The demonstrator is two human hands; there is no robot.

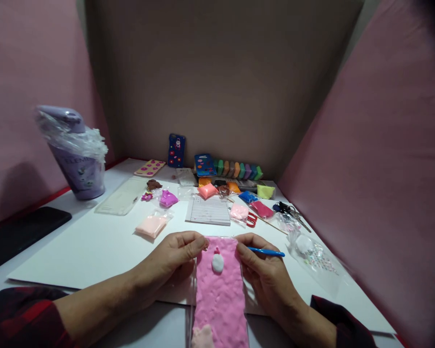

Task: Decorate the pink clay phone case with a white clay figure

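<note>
Both hands hold up a clear-edged phone case (223, 295) covered in lumpy pink clay. My left hand (179, 251) pinches its upper left edge, thumb in front, beside a small reddish-brown bit of clay. Opposite, my right hand (264, 266) grips the upper right edge. A blue modelling tool (266, 252) also sits in the right hand, its end pointing right. Near the top of the pink surface is a white oval of clay (218, 263) with a small pink-red piece above it. Pale peach clay (203, 337) covers the lower left corner.
A wrapped purple tumbler (81, 164) and a dark phone (29, 232) are on the left. Clay packets, including a peach one (152, 225), surround a lined notepad (208, 210). Red-handled scissors (252, 220), keys (292, 212) and a bag of gems (317, 256) lie right.
</note>
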